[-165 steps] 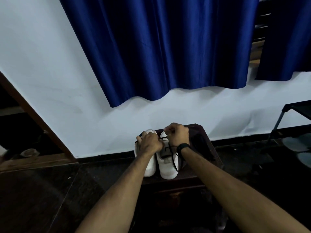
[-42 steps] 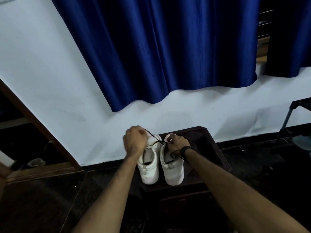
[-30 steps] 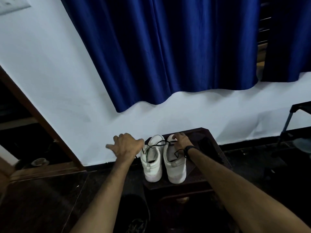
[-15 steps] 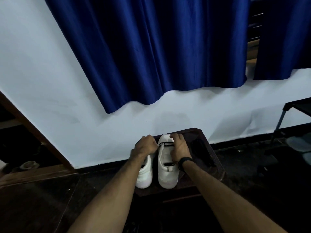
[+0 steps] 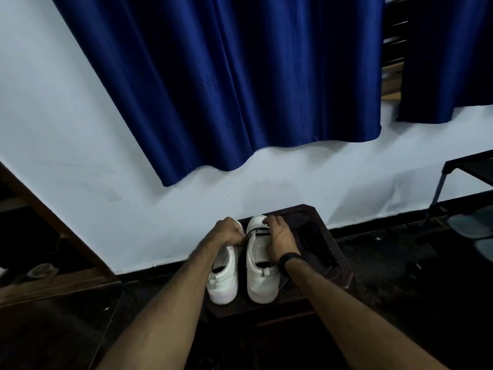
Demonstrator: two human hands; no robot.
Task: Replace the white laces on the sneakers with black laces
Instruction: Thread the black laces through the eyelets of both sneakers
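Two white sneakers stand side by side on a dark wooden stool [image 5: 333, 279], toes toward the wall. A black lace [image 5: 257, 231] runs across the front of the right sneaker [image 5: 260, 273]. My left hand [image 5: 226, 232] sits over the front of the left sneaker [image 5: 222, 281], fingers curled, pinching the lace at the gap between the shoes. My right hand [image 5: 278, 237] rests on the right side of the right sneaker, fingers bent near the lace by the toe. Whether those fingers hold the lace is hidden.
A dark bundle [image 5: 316, 244] lies on the stool to the right of the sneakers. Behind is a white wall with a blue curtain [image 5: 226, 84]. A black metal rack [image 5: 469, 188] stands at the right, a wooden frame [image 5: 53, 225] at the left.
My left hand had swung out to the left of the stool a second ago, and has come back onto the left sneaker. My right hand stayed on the right sneaker.
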